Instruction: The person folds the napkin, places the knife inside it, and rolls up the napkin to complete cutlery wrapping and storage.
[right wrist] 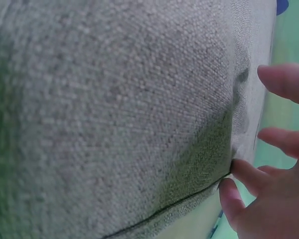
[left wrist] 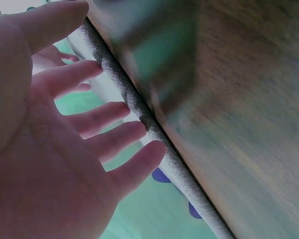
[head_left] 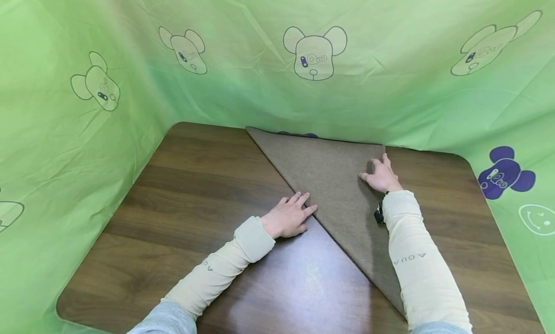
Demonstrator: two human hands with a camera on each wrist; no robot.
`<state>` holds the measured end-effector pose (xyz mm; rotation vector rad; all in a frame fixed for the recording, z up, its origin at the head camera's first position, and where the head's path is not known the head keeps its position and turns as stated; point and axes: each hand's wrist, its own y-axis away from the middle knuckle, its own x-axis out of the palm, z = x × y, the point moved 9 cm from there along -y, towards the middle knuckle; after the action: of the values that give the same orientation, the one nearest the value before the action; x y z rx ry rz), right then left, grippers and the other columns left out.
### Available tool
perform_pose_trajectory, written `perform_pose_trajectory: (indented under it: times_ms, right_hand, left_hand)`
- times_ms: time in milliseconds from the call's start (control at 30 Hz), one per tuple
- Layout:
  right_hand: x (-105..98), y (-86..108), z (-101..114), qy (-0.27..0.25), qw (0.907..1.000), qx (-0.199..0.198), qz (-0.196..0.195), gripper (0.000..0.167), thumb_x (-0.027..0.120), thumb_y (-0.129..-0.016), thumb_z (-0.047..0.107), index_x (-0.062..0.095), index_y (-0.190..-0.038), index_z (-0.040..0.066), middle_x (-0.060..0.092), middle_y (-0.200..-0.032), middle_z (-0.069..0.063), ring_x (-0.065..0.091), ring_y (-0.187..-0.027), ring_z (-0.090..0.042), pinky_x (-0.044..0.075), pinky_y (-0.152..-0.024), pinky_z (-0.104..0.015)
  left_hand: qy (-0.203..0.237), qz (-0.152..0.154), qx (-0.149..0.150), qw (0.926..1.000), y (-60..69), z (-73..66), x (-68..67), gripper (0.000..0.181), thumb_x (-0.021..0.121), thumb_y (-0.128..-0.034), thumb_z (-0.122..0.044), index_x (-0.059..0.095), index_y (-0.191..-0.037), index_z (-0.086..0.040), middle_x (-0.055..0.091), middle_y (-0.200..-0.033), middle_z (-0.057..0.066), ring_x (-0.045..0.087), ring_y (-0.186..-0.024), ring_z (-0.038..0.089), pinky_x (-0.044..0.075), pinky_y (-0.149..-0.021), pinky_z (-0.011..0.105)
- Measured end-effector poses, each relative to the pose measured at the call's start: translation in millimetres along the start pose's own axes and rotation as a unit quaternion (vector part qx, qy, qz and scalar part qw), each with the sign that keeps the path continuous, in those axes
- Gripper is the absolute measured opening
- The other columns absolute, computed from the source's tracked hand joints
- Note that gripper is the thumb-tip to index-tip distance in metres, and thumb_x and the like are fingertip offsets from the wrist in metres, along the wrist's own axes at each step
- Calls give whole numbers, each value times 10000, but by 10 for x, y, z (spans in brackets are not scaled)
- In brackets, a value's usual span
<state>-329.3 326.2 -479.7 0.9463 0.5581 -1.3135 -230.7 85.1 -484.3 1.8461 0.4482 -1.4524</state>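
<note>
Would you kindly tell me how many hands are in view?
2: the left hand at the diagonal edge of the cloth, the right hand near its far right corner.

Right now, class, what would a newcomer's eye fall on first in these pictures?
First, the triangular brown cloth, reaching from the far edge of the wooden table toward the near right. Next, the left hand at its slanting edge and the right hand by its far right corner. Behind, the green backdrop shows cartoon animal heads.
</note>
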Motion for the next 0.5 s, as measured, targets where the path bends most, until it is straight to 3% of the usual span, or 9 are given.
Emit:
perform_pose_trajectory:
  times_ms: [500]
  right_hand:
    - [80,-54,9,546,9982,-192,168,671,523,-943,283,302,-1421,-132,-31,-1531,-387,10,-1434,-526,151,-1021,-757]
  left_hand:
    - [-93,-72,52,9999,2,5,-3,570,522,-979,-381,348,-1505,-250,256,-1594,90,235,-1479,285,309,-1138,464]
